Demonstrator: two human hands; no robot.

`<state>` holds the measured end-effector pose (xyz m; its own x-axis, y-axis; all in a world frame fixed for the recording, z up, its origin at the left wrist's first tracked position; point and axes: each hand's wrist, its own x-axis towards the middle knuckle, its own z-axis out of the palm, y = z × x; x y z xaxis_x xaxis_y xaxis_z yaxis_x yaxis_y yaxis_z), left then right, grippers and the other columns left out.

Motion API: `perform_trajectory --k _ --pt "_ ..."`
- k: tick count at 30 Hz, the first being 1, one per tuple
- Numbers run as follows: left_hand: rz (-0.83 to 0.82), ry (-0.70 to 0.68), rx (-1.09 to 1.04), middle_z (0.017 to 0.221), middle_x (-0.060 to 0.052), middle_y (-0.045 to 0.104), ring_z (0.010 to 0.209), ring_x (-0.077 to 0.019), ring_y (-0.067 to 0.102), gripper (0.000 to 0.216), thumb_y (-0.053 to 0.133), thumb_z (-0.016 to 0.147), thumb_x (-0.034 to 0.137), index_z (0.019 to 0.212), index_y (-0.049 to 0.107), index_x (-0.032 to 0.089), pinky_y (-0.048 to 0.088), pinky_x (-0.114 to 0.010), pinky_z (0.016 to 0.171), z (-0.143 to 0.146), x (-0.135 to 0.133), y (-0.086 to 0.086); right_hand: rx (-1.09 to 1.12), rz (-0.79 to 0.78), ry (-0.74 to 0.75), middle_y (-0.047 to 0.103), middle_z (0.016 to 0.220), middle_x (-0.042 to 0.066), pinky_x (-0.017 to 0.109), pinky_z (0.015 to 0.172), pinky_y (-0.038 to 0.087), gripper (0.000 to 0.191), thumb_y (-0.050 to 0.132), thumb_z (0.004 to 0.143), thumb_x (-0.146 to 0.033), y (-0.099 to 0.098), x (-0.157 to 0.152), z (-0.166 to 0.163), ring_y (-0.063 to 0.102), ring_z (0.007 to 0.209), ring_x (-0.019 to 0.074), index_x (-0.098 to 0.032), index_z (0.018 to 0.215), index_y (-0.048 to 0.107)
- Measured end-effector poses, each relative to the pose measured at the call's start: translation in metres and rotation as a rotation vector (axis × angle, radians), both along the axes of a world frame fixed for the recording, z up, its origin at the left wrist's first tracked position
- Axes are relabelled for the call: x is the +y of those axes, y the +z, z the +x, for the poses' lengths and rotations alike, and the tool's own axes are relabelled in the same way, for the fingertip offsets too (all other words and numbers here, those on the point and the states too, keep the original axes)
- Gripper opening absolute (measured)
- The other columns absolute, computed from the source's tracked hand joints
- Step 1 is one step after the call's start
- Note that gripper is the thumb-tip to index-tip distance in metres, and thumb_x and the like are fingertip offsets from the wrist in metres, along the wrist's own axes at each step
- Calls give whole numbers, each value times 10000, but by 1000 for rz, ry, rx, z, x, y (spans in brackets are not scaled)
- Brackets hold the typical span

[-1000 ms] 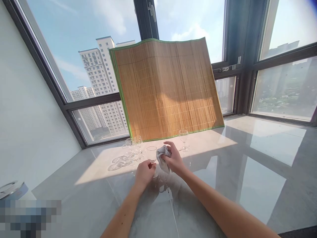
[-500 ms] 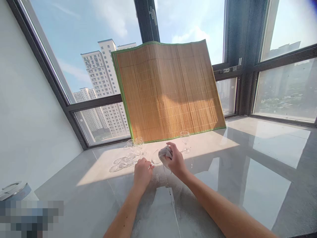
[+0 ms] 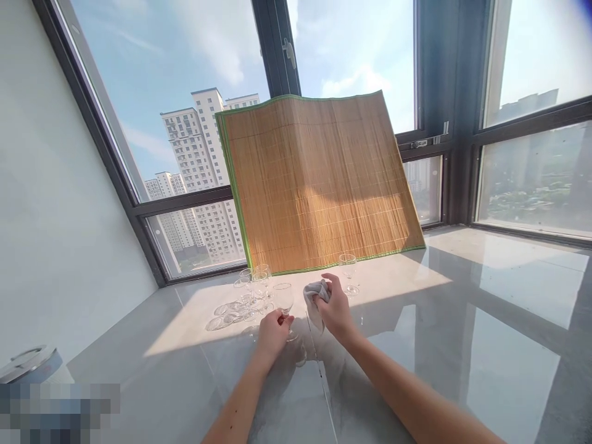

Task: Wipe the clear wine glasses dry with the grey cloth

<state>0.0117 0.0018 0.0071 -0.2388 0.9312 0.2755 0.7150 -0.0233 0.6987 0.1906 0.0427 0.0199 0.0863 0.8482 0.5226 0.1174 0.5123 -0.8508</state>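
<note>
Between the thumb and fingers of my left hand (image 3: 274, 333) is the stem of a clear stemmed glass (image 3: 283, 297), held upright with its bowl above the fingers. My right hand (image 3: 337, 311) grips a bunched pale grey cloth (image 3: 316, 296), whose loose end hangs down; the cloth is apart from the glass. Several more stemmed glasses (image 3: 261, 282) stand close together just left of the held one, overlapping in view. Beyond my right hand, another stemmed glass (image 3: 348, 266) stands alone, upright.
A tan bamboo mat (image 3: 319, 185) with green edging leans against the window behind the glasses. Glossy grey tiles (image 3: 398, 382) form the surface. A lidded white container (image 3: 34, 364) is at the lower left, beside the white wall (image 3: 69, 216). Dark window frames (image 3: 457, 123) surround the corner.
The glass in my left hand has gone from tilted to upright. The cloth in my right hand has come away from it, to the right. The whole view has shifted slightly.
</note>
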Motion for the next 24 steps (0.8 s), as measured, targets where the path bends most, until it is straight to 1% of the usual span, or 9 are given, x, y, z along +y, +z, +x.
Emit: perform_trajectory --k 3,6,10,13,16,19,21,22,24 --pt "-6 -33 19 682 -10 642 636 -131 546 157 565 800 294 700 590 175 346 -238 610 -2 3 -4 -4 55 35 618 868 7 272 684 450 447 535 779 -243 3 -6 -3 573 720 155 -218 1216 447" --pt "26 -91 10 709 -7 652 651 -130 547 124 555 784 272 759 627 174 363 -239 624 -3 6 -11 9 106 102 593 861 -2 263 680 441 457 520 771 -188 7 -13 -5 549 715 144 -228 1218 436" --pt "57 -164 7 667 20 603 613 -115 503 56 556 690 200 702 607 178 357 -226 595 -5 10 -14 7 188 302 551 815 -20 248 648 418 459 510 773 -151 14 -26 -6 517 698 138 -244 1213 425" --pt "119 -158 -17 664 24 587 629 -120 499 131 503 660 169 714 621 185 358 -226 603 -13 8 -8 -29 216 428 552 814 -23 239 626 397 478 504 768 -128 17 -34 -5 501 686 135 -254 1218 405" --pt "207 2 -93 599 31 539 591 -128 472 143 465 690 202 684 608 198 340 -239 580 -28 3 4 -217 213 504 562 805 -25 233 613 371 507 500 735 -94 15 -38 -3 485 672 131 -257 1208 420" --pt "329 305 -161 555 37 461 562 -136 437 148 457 750 267 634 533 214 333 -258 570 -44 -1 15 -526 194 555 605 864 -1 241 643 368 560 513 691 -79 9 -38 -2 524 738 152 -262 1218 466" --pt "409 512 -220 649 27 501 634 -151 486 109 476 768 300 717 528 219 378 -270 618 -53 0 17 -701 173 575 630 959 34 255 680 375 611 534 685 -94 3 -37 -3 555 821 181 -261 1269 472" --pt "434 590 -251 739 12 536 699 -162 520 101 493 767 309 789 532 218 408 -281 658 -57 2 17 -765 154 579 632 1004 51 262 695 377 637 543 689 -106 1 -36 -3 562 850 192 -259 1302 463" --pt "454 692 -291 957 -37 569 861 -190 565 229 532 755 318 956 522 208 453 -312 763 -64 7 12 -849 108 576 623 1066 77 272 708 381 681 555 699 -129 -2 -36 -4 567 857 198 -248 1359 436"
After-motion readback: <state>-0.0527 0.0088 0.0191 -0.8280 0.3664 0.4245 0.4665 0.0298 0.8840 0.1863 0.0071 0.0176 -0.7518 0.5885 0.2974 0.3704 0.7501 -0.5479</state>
